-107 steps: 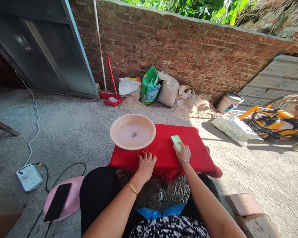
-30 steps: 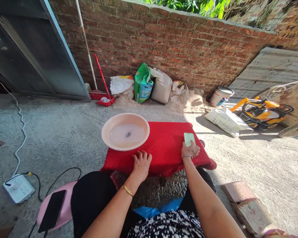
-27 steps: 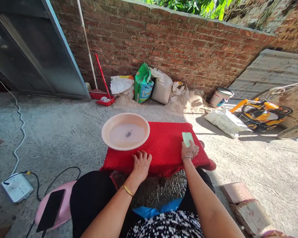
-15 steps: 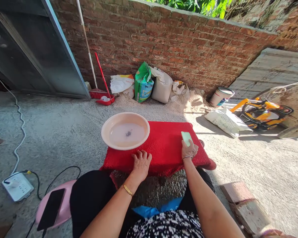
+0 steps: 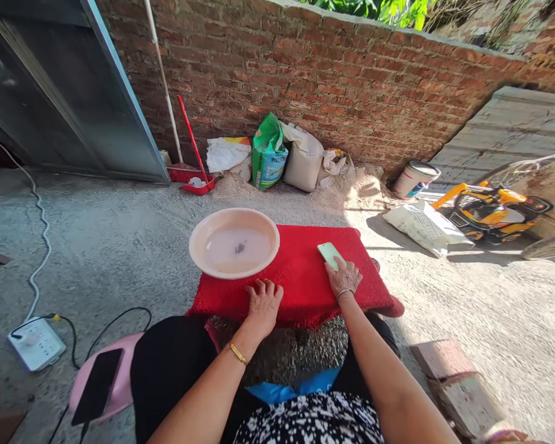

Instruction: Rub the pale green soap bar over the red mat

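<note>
My right hand [image 5: 345, 279] grips the near end of a pale green phone [image 5: 331, 254], low over the right part of a red cloth [image 5: 305, 262]. The phone's far end points up and left; my fingers cover its near end. My left hand [image 5: 264, 300] rests on the cloth's front edge, palm down, fingers apart and slightly bent, holding nothing. Just beyond it stands a pale peach basin [image 5: 263, 266] on the cloth's left side, with cloudy liquid and a small dark clump [image 5: 239, 247] in it.
A pink stool [image 5: 124, 385] at lower left bears a black phone [image 5: 97, 385] with a cable. Beside it lies a white power strip [image 5: 37, 342]. Bricks [image 5: 446, 359] lie at lower right. Sacks [image 5: 303, 159] and a red dustpan [image 5: 198, 186] line the brick wall.
My right hand has shifted left across the cloth, and the phone has turned so its far end leans further left. My left hand and the basin have stayed in place.
</note>
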{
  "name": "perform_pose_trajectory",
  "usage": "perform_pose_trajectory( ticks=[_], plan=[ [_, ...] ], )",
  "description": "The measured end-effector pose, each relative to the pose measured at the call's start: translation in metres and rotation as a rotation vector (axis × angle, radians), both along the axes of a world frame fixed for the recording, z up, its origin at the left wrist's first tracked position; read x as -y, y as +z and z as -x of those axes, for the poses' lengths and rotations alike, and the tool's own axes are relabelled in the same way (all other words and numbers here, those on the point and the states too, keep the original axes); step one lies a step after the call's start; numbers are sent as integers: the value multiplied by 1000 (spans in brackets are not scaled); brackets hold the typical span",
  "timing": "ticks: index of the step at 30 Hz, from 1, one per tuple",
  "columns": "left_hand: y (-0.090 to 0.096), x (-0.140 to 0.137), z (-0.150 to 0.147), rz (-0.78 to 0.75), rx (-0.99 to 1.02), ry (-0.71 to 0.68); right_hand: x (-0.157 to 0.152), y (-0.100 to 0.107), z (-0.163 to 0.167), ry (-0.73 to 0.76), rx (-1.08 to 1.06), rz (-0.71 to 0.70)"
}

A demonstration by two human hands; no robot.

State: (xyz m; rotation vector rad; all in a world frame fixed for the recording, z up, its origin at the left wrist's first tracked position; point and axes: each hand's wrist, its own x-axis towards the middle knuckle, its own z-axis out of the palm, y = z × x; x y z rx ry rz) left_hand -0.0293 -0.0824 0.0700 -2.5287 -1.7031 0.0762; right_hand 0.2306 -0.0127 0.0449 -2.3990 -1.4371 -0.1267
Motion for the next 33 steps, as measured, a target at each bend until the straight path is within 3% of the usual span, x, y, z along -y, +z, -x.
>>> perform_pose_trajectory(
  ticks=[2,4,9,11,13,18,20,22,25,28,30,33],
  plan=[
    [-1,0,0,3,12,6,-2,1,-4,-184,-103,-24],
    [-2,0,0,2,12,8,-2,0,-7,-200,-164,-50],
    [0,-2,4,13,-9,-23,3,0,-2,216,-65,-14],
    [2,-2,5,36,-11,-26,8,2,-3,247,5,32],
    [5,-3,5,61,-8,-21,16,5,-13,120,36,64],
    [11,-3,3,95,-10,-16,40,14,-69,-395,-128,48],
    [12,-3,2,101,-16,-10,47,14,-80,-446,-181,2],
    [12,-4,2,95,-28,-9,53,11,-73,-322,-160,-66],
    [11,-4,3,81,-47,-19,57,5,-37,66,-31,-132],
    [10,-5,4,67,-58,-31,61,0,-4,393,97,-113],
    [10,-5,5,56,-68,-32,66,-1,-1,451,141,-76],
    [13,-5,3,56,-77,-31,78,2,-31,261,134,-4]
  ],
)
